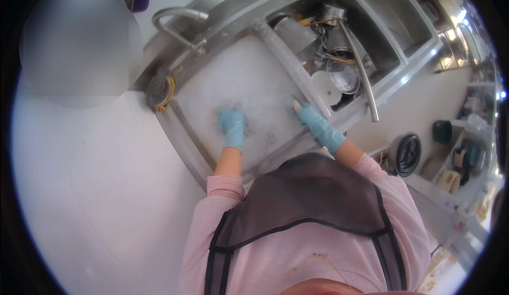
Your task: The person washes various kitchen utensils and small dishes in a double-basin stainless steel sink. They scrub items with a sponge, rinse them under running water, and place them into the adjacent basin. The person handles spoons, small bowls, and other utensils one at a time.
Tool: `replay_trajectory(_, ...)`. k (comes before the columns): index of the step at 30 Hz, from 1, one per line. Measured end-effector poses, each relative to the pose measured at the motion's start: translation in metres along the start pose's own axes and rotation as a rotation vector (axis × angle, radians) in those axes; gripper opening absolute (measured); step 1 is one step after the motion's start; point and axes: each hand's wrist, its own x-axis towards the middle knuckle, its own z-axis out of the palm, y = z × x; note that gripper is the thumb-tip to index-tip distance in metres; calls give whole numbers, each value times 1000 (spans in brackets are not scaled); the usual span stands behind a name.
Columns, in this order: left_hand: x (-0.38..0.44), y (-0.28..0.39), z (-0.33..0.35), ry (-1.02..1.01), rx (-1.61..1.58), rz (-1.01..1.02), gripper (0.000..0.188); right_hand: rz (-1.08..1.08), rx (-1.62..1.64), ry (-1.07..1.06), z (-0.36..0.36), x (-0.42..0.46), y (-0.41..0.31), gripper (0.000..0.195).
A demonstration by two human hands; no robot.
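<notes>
My left hand [231, 123], in a light blue rubber glove, reaches into the foamy water [238, 72] of the left sink basin. Its fingers are sunk in suds, so I cannot tell what they touch. My right hand [304, 113], gloved the same way, is at the basin's right side, close to the metal divider [294, 68]. A pale fingertip or thumb shows at its front, beside something greyish half in the foam. Whether that hand grips it is unclear. Dark specks float between the two hands.
A curved faucet [179, 12] stands behind the foamy basin. A scouring pad [158, 90] with yellow edging sits on its left corner. Metal pots [296, 34], a metal bowl [344, 76] and utensils fill the middle basin, crossed by a long metal spout [360, 68]. A lined bin [407, 154] stands right.
</notes>
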Motion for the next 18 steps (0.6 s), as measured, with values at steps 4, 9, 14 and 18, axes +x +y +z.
replay_trajectory(4,37,-126,23,256,210,279,61,-212,146,-17,12,25,24,74)
replay_trajectory(9,58,-132,60,13,135,258,51,-114,107,-1,15,1,-8,74)
replay_trajectory(14,45,-134,108,-231,104,222,42,-174,22,90,16,-4,-8,65)
replay_trajectory(18,38,-138,126,-343,77,195,36,-179,67,23,17,13,11,54)
